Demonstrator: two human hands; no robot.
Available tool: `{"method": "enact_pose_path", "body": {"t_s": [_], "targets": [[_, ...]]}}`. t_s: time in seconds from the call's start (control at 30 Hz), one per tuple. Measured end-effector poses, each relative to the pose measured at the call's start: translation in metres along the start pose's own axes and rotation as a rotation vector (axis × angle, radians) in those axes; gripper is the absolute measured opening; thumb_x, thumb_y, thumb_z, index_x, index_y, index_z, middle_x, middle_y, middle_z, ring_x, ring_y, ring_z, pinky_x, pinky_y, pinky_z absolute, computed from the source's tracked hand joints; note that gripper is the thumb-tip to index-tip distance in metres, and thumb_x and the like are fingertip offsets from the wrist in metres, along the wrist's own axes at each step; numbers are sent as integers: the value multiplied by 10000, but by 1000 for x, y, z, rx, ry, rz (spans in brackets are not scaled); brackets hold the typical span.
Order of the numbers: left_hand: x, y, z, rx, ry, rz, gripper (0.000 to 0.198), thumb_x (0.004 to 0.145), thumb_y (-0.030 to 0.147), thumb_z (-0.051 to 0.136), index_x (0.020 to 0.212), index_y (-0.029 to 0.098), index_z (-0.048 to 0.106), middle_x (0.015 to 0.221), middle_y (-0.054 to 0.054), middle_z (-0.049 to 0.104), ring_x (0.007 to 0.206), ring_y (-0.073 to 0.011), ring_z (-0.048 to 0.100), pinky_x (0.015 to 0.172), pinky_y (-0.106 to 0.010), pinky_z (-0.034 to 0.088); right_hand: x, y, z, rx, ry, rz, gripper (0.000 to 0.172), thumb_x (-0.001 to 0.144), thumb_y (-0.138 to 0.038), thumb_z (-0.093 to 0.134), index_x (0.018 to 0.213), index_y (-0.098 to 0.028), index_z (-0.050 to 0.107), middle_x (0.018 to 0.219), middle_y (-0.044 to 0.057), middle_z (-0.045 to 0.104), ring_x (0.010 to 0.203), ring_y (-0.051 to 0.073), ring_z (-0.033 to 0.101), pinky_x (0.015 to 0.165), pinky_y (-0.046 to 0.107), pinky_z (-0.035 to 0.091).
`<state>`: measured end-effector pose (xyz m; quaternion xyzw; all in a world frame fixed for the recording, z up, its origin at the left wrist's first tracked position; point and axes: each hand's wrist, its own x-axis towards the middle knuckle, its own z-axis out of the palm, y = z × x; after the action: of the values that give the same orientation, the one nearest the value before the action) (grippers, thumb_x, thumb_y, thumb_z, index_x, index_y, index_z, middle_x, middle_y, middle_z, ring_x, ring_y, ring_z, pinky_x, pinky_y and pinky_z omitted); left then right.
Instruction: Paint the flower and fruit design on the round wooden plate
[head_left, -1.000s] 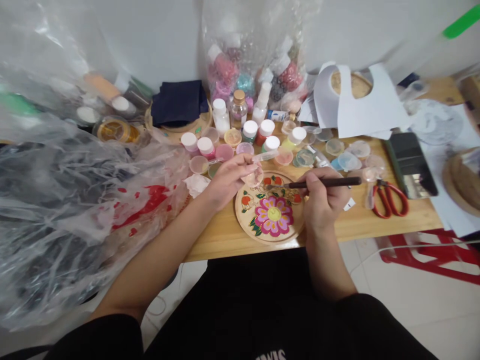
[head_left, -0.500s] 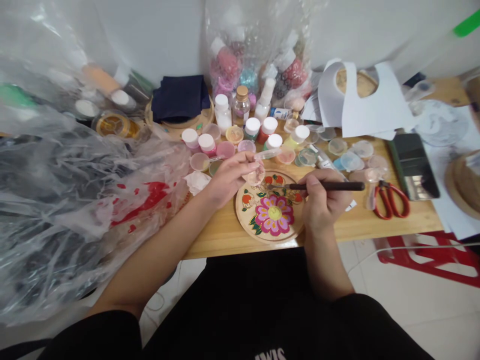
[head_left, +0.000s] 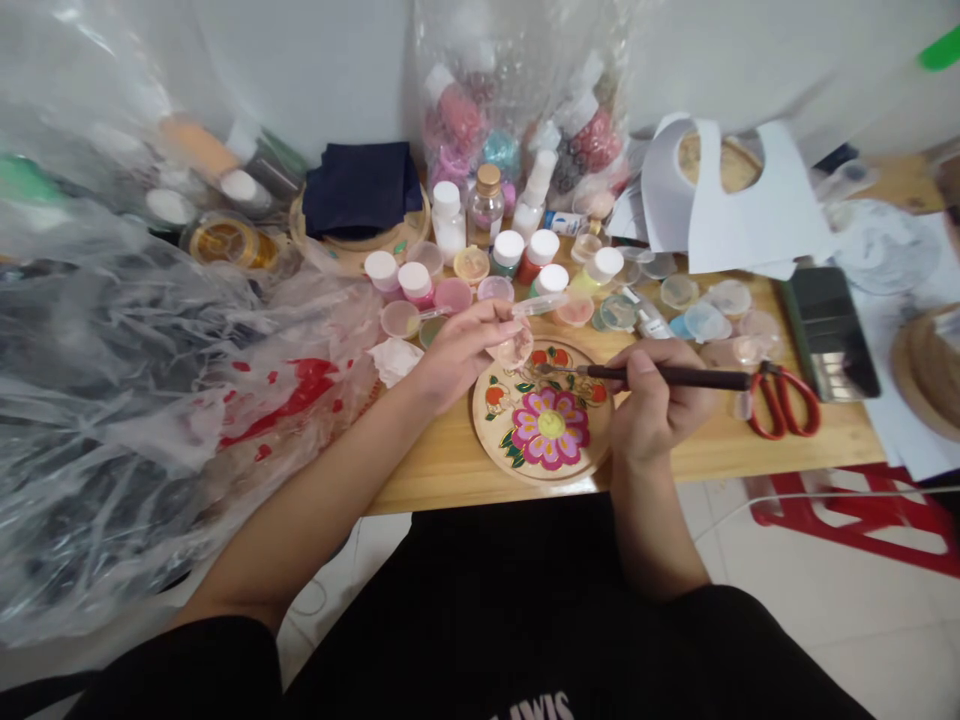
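My left hand [head_left: 463, 350] pinches a small clear cup [head_left: 514, 346] with pale pinkish contents, held over the upper left of a round wooden board [head_left: 491, 440]. A clear dropper-like piece [head_left: 541, 304] juts out beside those fingers. The board carries a raised pink flower [head_left: 551, 426] with a yellow centre, orange fruits and green leaves outlined in gold. In my right hand [head_left: 660, 395], closed like a pen grip, is a slim dark-handled tool [head_left: 697, 378]. Its thin metal tip points left, over the board's upper part near the cup; contact is unclear.
White-capped paint jars [head_left: 541, 250] and several small open cups stand behind the board. Red-handled scissors [head_left: 784, 400] and a dark phone [head_left: 829, 335] lie to the right. Crumpled plastic sheeting [head_left: 150, 420] covers the left side. A crumpled tissue [head_left: 395, 361] sits near my left wrist.
The tool and my right hand have shifted slightly to the right. My left hand keeps the cup in nearly the same place, and the view has moved a little.
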<state>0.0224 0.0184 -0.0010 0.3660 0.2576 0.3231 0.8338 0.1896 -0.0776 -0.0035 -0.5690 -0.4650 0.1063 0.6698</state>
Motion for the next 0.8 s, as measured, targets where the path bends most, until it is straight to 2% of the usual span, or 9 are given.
{"method": "enact_pose_path", "body": {"t_s": [0.17,0.53,0.8], "targets": [[0,0,0,-6,-6,0,147,805,246,764,840,150,658,768,-1,681,680,-94,624,672,-249,488,0,0,-1,-9,0,21,201,860,-229,629,664,-215,669,569,-35,613,471,116,546,471,269,437],[0,0,0,-27,7,1,151,782,224,769,830,142,652,757,1,687,672,-88,631,642,-239,489,-1,1,-3,-47,-53,56,213,887,-282,633,686,-223,670,613,-21,640,523,136,587,525,293,507],[0,0,1,-31,5,7,135,791,200,751,840,137,642,769,0,684,693,-83,643,653,-226,489,0,4,-1,-33,-42,8,242,902,-303,638,681,-216,680,589,-22,631,500,124,571,497,278,466]]}}
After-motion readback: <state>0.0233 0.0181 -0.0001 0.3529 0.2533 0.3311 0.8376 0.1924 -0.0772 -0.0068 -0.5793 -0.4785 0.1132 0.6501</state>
